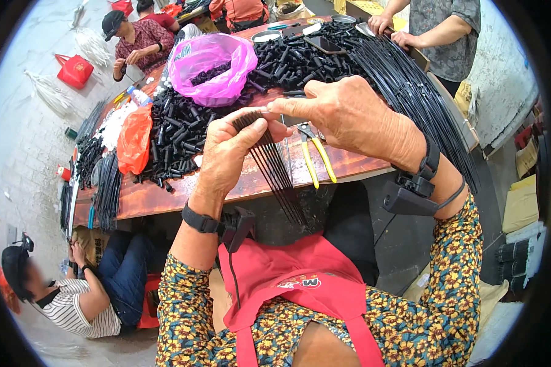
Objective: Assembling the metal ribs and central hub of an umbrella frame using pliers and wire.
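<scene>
My left hand (220,153) is closed around a fanned row of thin black rods (274,174), held above the table's near edge. Their upper ends show above its fingers, and their long ends slant down toward my apron. My right hand (358,119) reaches in from the right, its index finger stretched to the rods' upper ends and the other fingers curled. A tiny pale bit shows at that fingertip; whether the right hand grips it is too small to tell. Wire-cutting pliers with yellow handles (323,159) lie on the table just below my right hand.
Heaped short black tubular parts (177,131) surround a pink plastic bag (187,73). An orange bag (134,144) lies left, long black rods (410,85) right. A phone (323,44) rests on the heap. Co-workers sit at far left and lower left; another stands at far right.
</scene>
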Tool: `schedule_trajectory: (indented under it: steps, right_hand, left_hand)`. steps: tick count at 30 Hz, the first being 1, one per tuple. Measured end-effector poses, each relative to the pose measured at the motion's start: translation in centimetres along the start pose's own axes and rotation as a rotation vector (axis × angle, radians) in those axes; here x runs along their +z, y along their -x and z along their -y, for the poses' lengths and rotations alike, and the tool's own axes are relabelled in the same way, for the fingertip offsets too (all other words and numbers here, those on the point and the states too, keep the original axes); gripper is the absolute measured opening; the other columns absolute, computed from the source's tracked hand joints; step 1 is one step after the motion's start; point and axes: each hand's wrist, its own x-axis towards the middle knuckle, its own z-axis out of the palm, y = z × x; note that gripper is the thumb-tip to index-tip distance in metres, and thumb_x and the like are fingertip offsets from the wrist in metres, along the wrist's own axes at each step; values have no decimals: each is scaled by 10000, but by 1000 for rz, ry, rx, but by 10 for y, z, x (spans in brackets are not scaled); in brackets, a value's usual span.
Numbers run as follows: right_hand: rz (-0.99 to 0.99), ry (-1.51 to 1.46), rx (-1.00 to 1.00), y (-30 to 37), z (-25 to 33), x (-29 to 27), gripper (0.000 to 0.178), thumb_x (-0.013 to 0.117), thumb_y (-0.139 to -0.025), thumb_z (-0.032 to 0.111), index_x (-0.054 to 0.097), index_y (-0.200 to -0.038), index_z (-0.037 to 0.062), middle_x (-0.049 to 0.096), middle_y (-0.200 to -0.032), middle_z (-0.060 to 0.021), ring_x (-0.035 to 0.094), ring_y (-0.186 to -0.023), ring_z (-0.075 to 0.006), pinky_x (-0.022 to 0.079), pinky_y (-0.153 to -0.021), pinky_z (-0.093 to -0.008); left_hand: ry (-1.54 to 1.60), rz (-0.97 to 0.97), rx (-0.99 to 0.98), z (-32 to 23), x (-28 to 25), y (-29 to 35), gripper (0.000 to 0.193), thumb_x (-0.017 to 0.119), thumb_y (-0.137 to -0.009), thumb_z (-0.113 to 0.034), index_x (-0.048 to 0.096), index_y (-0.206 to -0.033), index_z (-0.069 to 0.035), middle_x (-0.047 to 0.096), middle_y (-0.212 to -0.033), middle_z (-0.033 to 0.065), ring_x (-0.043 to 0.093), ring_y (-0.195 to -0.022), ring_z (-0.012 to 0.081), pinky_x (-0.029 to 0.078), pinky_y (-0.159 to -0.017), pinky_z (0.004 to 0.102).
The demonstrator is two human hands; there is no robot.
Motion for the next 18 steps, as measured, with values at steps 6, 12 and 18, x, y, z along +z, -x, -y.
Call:
schedule_trajectory:
  steps: [6, 12, 18]
  right_hand:
    - [-2, 61, -2, 0, 1, -1, 311, 560, -832, 89, 581, -1107, 232, 618, -737, -77, 671, -670, -257, 523, -523, -380]
    - [-59, -16, 2, 0, -5, 8, 353, 586, -823, 102, 587, -1143, 252, 613, -742, -80, 657, -648, -265, 521, -521, -381]
    - [-28, -23, 23, 0, -9, 11, 396, 602, -813, 95, 593, -1162, 281, 597, -739, -85, 647, -652, -276, 521, -521, -379]
  left_hand:
    - [15, -7, -8, -1, 5, -1, 221, 544, -954, -99, 608, -1120, 33, 691, -958, 135, 680, -913, 218, 539, -850, 322]
    - [6, -14, -11, -1, 6, -2, 231, 546, -951, -92, 600, -1136, 35, 691, -969, 143, 677, -923, 219, 538, -854, 324]
    - [16, -1, -20, 0, 5, -2, 246, 548, -950, -95, 592, -1154, 35, 691, -972, 144, 676, -929, 221, 537, -857, 325]
